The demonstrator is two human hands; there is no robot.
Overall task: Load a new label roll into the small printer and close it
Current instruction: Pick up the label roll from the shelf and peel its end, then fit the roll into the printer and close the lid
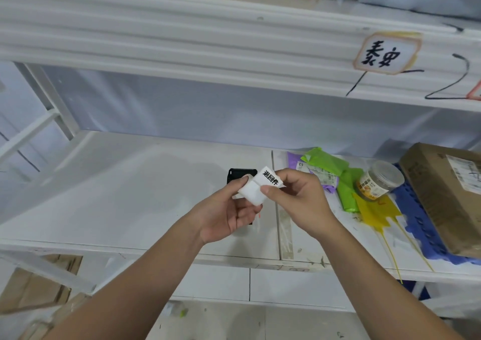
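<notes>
Both hands hold a strip of white labels [253, 192] above the white shelf [130, 196]. My left hand [229, 209] pinches the blank lower label at its left edge. My right hand [296, 199] pinches the upper label [269, 178], which bears black printed characters. The small black printer [240, 177] lies on the shelf behind and under my left hand, mostly hidden; only its top edge and a lower corner show. I cannot tell whether its lid is open. No label roll is visible.
Right of my hands lie purple [325, 181], green [335, 168] and yellow mailer bags [374, 209], a clear jar with an orange label [377, 181], a blue plastic mat [416, 222] and a cardboard box [447, 196]. An upper shelf beam [208, 40] carries a handwritten tag.
</notes>
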